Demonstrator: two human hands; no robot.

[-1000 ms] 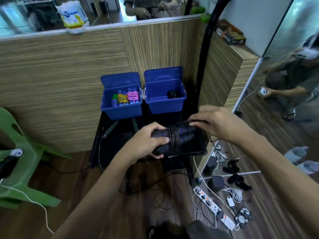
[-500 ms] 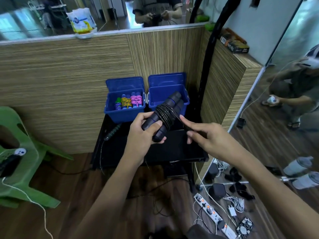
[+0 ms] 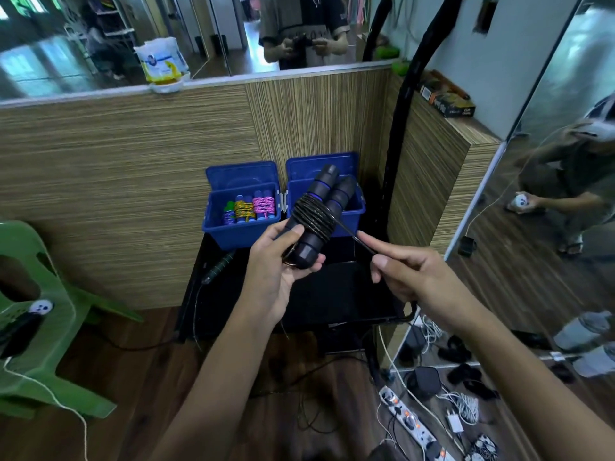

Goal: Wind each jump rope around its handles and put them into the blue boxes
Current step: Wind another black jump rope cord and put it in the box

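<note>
black jump rope nearly wound, held up in front of the blue boxes.
left hand (image 3: pixel 276 261) grips both handles (image 3: pixel 319 214) together so the coils stay put; right hand (image 3: pixel 399 271) pinches the loose cord end (image 3: pixel 357 239) taut; right box (image 3: pixel 352 207) behind, apparently awaiting it.

Both forearms are bare from the hands back to the frame edge; the left hand (image 3: pixel 273 277) and right hand (image 3: pixel 409 277) carry no rings, watch or gloves.
</note>
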